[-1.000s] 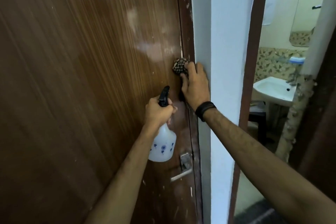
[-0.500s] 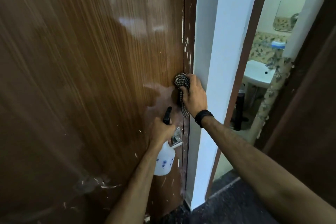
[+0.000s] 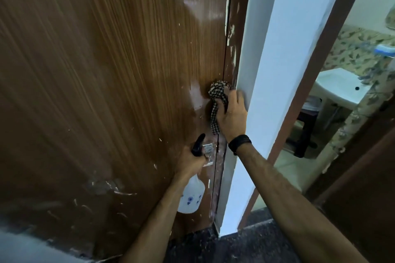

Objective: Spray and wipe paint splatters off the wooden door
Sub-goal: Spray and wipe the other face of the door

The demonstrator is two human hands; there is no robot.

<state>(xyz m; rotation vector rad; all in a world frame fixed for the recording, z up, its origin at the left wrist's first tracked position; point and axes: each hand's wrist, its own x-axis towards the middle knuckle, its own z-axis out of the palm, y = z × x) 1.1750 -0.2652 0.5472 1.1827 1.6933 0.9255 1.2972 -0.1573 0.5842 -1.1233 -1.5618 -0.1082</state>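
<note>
The brown wood-grain door (image 3: 111, 74) fills the view's left, white paint flecks along its edge toward 1 o'clock and low at 7. The right hand (image 3: 232, 117) presses a bunched black-and-white checked cloth (image 3: 218, 100) on the seam: wiping, I judge. At 6 o'clock, the left hand (image 3: 192, 161) grips a white plastic spray bottle (image 3: 191, 197). Next, likely spraying the lower flecks.

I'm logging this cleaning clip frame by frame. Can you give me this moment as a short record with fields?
surface: wooden door, white paint splatters near its right edge and lower part
right hand: presses a checkered cloth against the door edge by the white door frame
left hand: grips a white spray bottle with a black nozzle, below the cloth
background: washbasin through the doorway
</note>
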